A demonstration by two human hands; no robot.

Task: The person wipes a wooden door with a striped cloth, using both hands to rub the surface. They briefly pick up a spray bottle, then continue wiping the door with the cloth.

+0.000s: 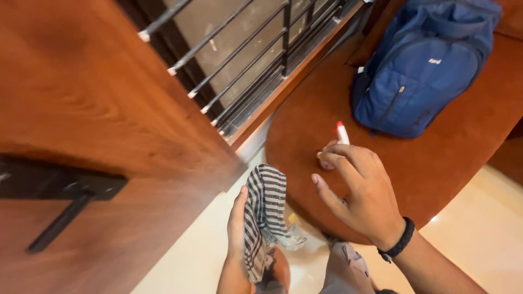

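striped cloth in left hand

In my left hand, low in the middle of the frame, I hold a striped cloth, black and white, bunched and hanging limp over my palm. Just right of centre, my right hand rests its fingertips on a small white bottle with a red tip, tilted slightly on the rust-brown cushion.
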